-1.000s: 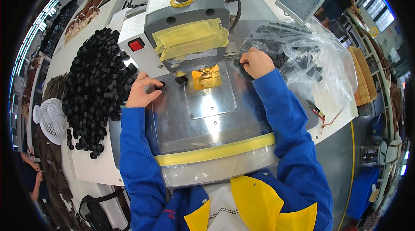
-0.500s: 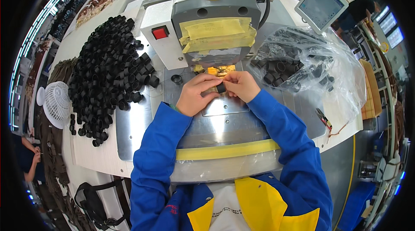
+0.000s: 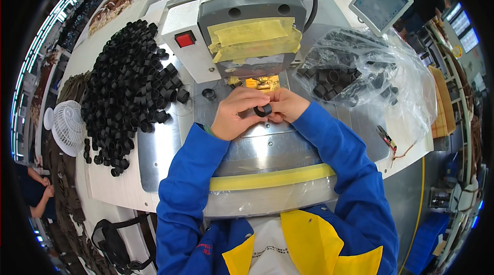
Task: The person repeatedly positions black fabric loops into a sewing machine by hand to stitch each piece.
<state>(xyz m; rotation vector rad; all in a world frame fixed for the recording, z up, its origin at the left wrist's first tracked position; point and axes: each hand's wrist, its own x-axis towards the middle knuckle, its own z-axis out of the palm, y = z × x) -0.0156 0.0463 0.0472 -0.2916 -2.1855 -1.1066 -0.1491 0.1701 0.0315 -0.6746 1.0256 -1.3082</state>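
A small black ring is held between both hands in front of the sewing machine head. My left hand pinches it from the left with thumb and fingers. From the other side, my right hand grips its edge, some fingers curled and partly hidden. The ring's round opening faces toward me. Just behind the hands, the machine's lit golden work area shows. A single loose black ring lies on the metal plate to the left of my left hand.
A large heap of black rings covers the table's left side. At right lie a clear plastic bag with more rings, red-handled snips and a screen. A white fan stands at far left. Other people are at both edges.
The black ring has been turned so that its opening now faces me, and it sits slightly lower. Both hands stay close together on it.
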